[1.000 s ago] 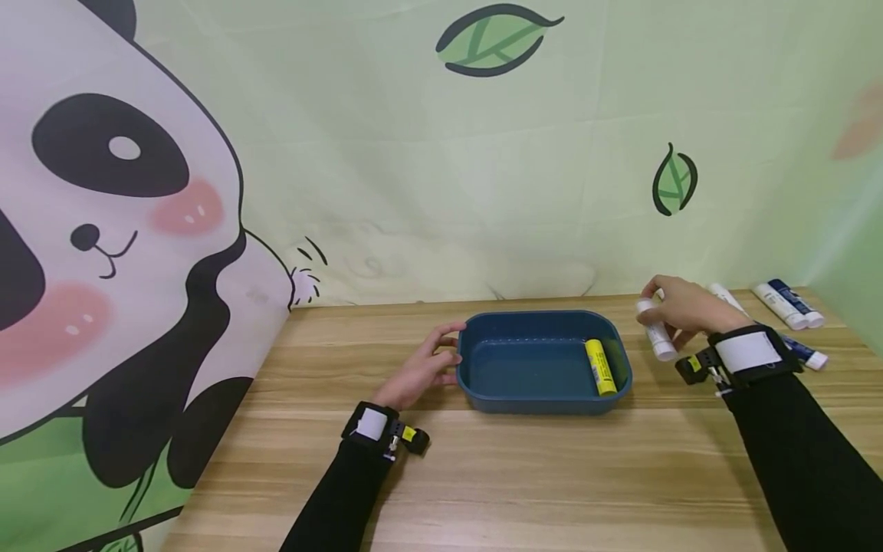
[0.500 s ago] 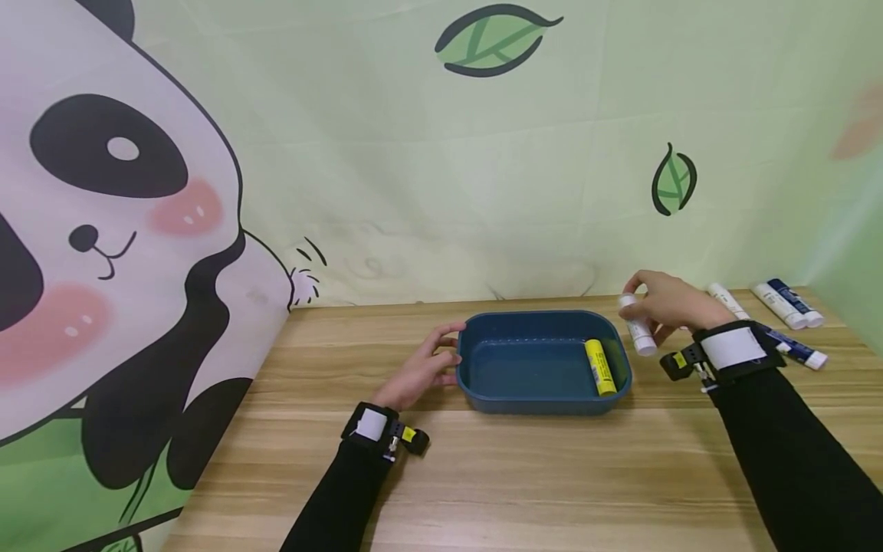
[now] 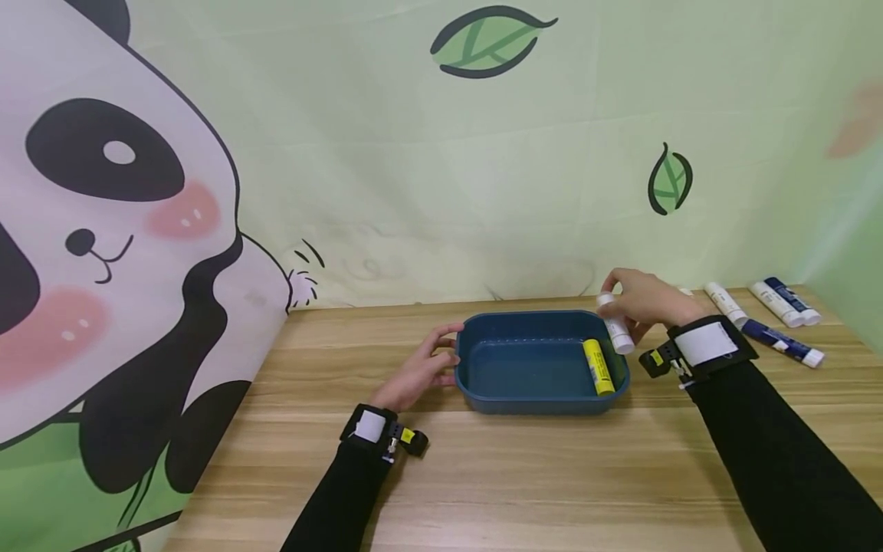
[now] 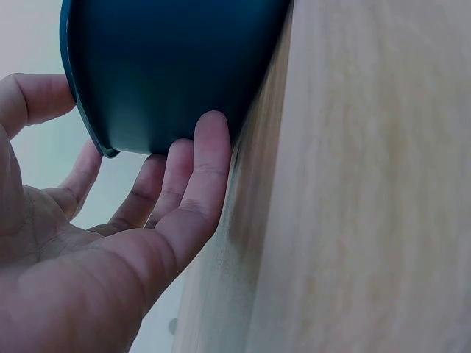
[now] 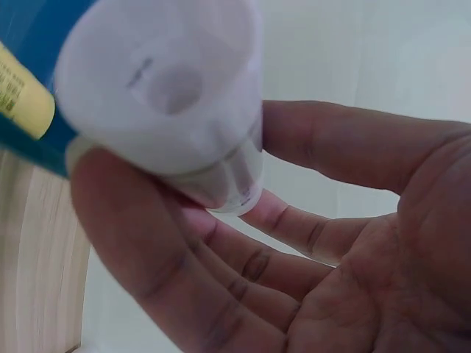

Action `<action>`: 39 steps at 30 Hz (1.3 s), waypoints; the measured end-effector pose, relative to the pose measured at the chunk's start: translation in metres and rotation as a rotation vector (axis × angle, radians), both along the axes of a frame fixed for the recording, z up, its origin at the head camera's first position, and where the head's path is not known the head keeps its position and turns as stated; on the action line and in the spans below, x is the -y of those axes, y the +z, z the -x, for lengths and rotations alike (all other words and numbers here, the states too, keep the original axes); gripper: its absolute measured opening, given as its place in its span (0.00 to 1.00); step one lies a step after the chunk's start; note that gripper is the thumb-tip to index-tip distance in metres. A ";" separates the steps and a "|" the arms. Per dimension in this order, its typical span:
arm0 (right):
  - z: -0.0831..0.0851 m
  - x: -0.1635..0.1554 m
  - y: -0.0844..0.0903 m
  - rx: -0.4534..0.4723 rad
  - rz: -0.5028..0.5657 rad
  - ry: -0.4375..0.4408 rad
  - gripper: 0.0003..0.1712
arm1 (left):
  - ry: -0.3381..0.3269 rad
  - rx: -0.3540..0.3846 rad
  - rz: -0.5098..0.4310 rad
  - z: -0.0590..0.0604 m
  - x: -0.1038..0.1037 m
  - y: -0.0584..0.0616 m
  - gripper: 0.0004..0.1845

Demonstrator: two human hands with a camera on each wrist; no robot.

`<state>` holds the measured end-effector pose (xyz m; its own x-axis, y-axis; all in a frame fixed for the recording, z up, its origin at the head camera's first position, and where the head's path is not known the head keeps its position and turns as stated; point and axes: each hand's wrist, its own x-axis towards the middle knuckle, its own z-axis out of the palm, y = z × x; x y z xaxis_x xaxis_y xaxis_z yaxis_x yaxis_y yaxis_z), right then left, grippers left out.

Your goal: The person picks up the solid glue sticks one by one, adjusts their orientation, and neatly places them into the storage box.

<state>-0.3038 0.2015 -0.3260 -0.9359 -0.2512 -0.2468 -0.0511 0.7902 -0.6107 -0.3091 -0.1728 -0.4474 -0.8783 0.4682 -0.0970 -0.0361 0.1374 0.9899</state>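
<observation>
A dark blue tray (image 3: 483, 383) sits mid-table with a yellow glue stick (image 3: 597, 366) lying along its right side. My right hand (image 3: 641, 303) holds a white glue stick (image 3: 615, 326) over the tray's right rim; the right wrist view shows the white glue stick (image 5: 165, 95) pinched between thumb and fingers, with the yellow stick (image 5: 22, 99) below. My left hand (image 3: 424, 368) rests against the tray's left wall, and in the left wrist view its straight fingers (image 4: 199, 176) touch the tray (image 4: 169, 66).
Several more glue sticks lie at the table's far right: a white one (image 3: 726, 303), a blue-and-white one (image 3: 782, 342) and a pair (image 3: 786, 300) by the wall. A panda-and-leaf backdrop (image 3: 124, 230) runs along the back and left edges.
My right hand has carried the white glue stick leftward from beside the loose sticks to above the tray's right rim. The left hand and tray have stayed put.
</observation>
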 end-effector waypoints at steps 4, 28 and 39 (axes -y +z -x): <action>0.001 0.006 0.000 0.003 -0.002 0.001 0.26 | -0.004 0.001 -0.005 -0.001 0.001 0.001 0.34; 0.009 0.040 -0.007 0.097 -0.052 -0.004 0.23 | -0.002 0.016 -0.009 -0.002 0.000 0.001 0.34; 0.012 0.049 -0.016 0.100 -0.079 0.007 0.19 | 0.004 0.014 0.004 0.002 0.001 -0.001 0.33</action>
<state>-0.3155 0.1522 -0.3424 -0.9039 -0.2341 -0.3581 0.0010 0.8359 -0.5489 -0.3113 -0.1735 -0.4483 -0.8789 0.4638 -0.1111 -0.0504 0.1412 0.9887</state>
